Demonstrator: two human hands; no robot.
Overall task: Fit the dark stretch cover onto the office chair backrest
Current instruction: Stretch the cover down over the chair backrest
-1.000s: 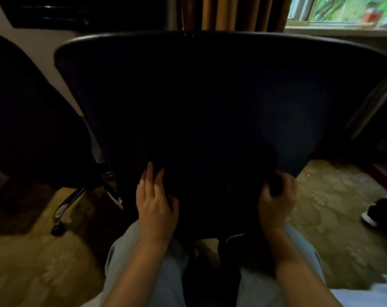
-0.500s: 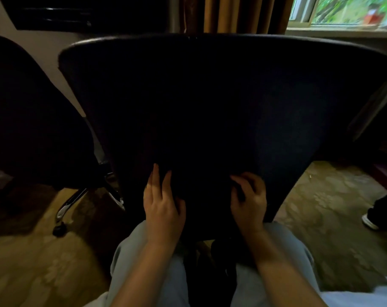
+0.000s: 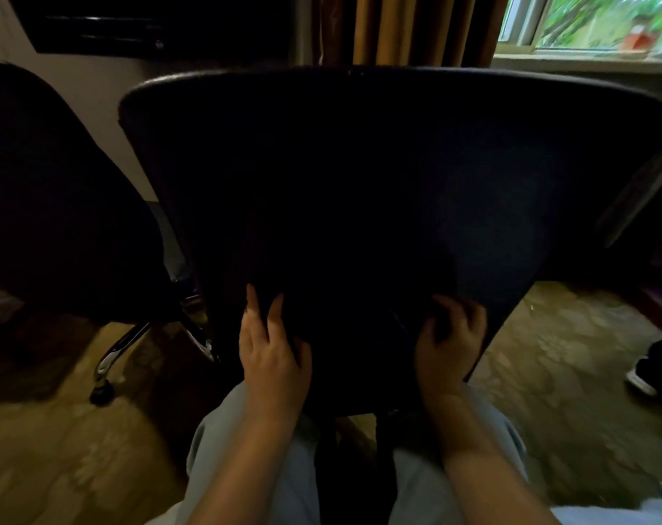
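Note:
The office chair backrest (image 3: 397,176) fills the middle of the head view, seen from behind, with the dark stretch cover (image 3: 492,221) drawn over it down to its narrow lower end. My left hand (image 3: 272,354) lies on the cover at the lower left, two fingers straight and pointing up, the thumb against the fabric. At the lower right, my right hand (image 3: 450,342) has its fingers curled into the cover and grips a fold of it. The cover's bottom hem is lost in shadow between my hands.
A second dark chair (image 3: 56,206) stands close on the left, with a chrome leg and caster (image 3: 104,388) on the patterned carpet (image 3: 567,373). My knees in light trousers (image 3: 215,456) are under the backrest. A person's shoe (image 3: 641,382) is at the right edge. Curtain and window lie behind.
My right hand slid left along the cover's lower edge from the right corner, then came back a little to the right, fingers still curled. My left hand has hardly moved.

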